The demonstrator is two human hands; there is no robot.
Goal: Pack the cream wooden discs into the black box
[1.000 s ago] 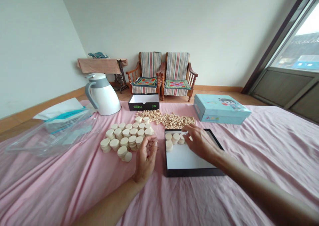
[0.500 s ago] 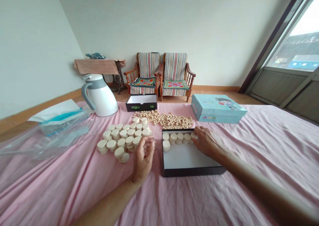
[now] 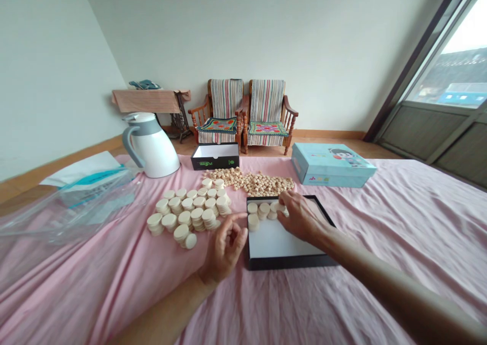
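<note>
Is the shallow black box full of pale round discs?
No, the shallow black box holds pale round discs only near its far edge.

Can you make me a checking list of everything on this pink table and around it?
Surface: table under a wrinkled pink cloth.
Job's things: black tray with a white floor, a few wooden discs along its far wall; stacks of discs left of it; heap of small beads behind it.
Clutter: white jug, small black box, blue box, clear plastic tub.
Hands: left hand on the cloth beside the tray, fingers loose, nothing seen in it; right hand in the tray, fingertips on the discs, grip hidden.
Cables: nothing seen.
Surroundings: two striped chairs, side table, window.
</note>
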